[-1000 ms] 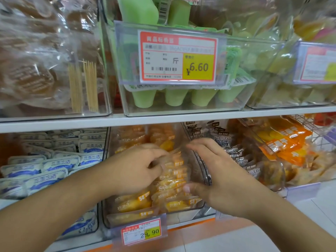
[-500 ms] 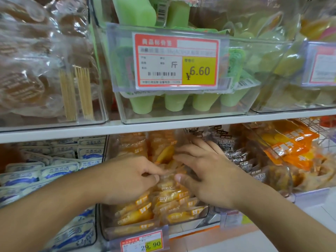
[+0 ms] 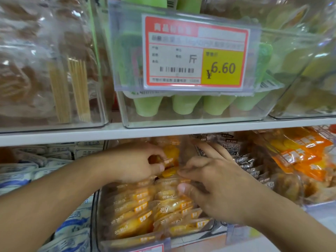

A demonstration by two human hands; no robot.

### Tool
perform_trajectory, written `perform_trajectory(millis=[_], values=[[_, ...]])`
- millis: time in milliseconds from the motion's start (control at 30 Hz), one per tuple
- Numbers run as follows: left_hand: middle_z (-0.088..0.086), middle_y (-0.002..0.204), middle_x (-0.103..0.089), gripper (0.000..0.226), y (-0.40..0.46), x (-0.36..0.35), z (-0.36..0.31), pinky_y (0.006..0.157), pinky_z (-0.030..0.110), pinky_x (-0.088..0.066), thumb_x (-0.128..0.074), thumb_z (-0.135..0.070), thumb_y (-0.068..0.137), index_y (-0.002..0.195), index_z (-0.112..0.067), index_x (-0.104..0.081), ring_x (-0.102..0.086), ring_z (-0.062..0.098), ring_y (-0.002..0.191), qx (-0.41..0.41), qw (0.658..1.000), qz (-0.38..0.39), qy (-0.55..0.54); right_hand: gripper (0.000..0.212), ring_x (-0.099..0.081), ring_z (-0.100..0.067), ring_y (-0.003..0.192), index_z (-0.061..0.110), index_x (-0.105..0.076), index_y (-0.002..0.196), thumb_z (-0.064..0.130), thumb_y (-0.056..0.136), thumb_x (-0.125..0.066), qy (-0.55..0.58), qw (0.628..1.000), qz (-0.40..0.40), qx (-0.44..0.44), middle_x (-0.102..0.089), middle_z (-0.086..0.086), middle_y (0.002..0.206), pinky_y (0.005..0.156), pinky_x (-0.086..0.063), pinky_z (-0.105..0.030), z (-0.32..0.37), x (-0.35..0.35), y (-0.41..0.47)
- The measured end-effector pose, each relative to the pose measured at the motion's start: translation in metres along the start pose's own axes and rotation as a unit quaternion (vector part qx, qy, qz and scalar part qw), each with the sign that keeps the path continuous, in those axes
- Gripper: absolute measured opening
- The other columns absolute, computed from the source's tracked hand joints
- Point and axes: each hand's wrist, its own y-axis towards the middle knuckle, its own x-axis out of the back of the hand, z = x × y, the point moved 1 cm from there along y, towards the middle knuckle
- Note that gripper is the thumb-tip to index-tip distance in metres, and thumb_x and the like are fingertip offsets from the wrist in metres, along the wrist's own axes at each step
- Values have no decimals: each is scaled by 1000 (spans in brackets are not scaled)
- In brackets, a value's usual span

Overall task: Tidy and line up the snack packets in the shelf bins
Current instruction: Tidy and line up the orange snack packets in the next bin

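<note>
Head view: nearest the lens, a clear bin point(image 3: 98, 215) on the lower shelf is being worked, its yellow snack packets point(image 3: 145, 211) lying in overlapping rows with orange corner tags facing out, probably so the fronts are being read at a glance. Just behind those rows, the right hand point(image 3: 216, 184) is being laid over the packets with fingers spread and slightly bent, seemingly pressing and squaring them; whether anything is being pinched under it cannot be told. Beside it, the left hand point(image 3: 138, 164) is being curled round a yellow packet at the back of the bin, apparently to be stood in line. Dark packets point(image 3: 249, 164) are sitting in the neighbouring bin. Farther up, a price label point(image 3: 196, 51) reading ¥6.60 is being displayed on the upper bin of green cups point(image 3: 185, 104).
</note>
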Motion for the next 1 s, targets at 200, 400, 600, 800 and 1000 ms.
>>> perform_trajectory(millis=[200,400,600,800,1000], values=[[-8,108,-69,33,-6,8,-1,86,39,-57,-59,-50,84,106,-27,-70,-65,14,94,5,999,-36,28,79,-10,-17,155,39,-65,138,76,88,-17,26,1000,-10,-1,-57,27,134,127,-1,-40,0,-2,2],[-4,118,-66,23,-12,9,1,90,33,-52,-54,-27,102,122,-31,-64,-61,17,101,53,990,-125,35,77,-14,-15,152,38,-64,140,74,90,-19,51,998,-20,-4,-55,27,127,127,-10,-43,-2,-7,0],[-16,132,-64,34,-43,5,-13,86,20,-42,-48,-35,104,135,-46,-57,-61,13,114,25,969,-245,29,59,-32,-20,144,34,-64,135,65,97,-32,58,997,-44,-8,-56,22,123,123,-22,-48,-3,-16,1],[-22,140,-60,36,-49,2,-22,100,22,-47,-45,-38,106,139,-50,-55,-59,8,124,7,978,-207,7,60,-48,-21,134,20,-56,143,43,88,-58,120,983,-128,-45,-61,4,134,117,-36,-38,1,-14,1],[-19,114,-65,30,-6,0,-22,79,17,-38,-52,-26,106,127,-38,-69,-59,9,101,-1,982,-185,-41,52,-51,-12,129,27,-56,138,29,88,-66,178,966,-174,-68,-57,11,132,111,-40,-25,2,-7,-9]])
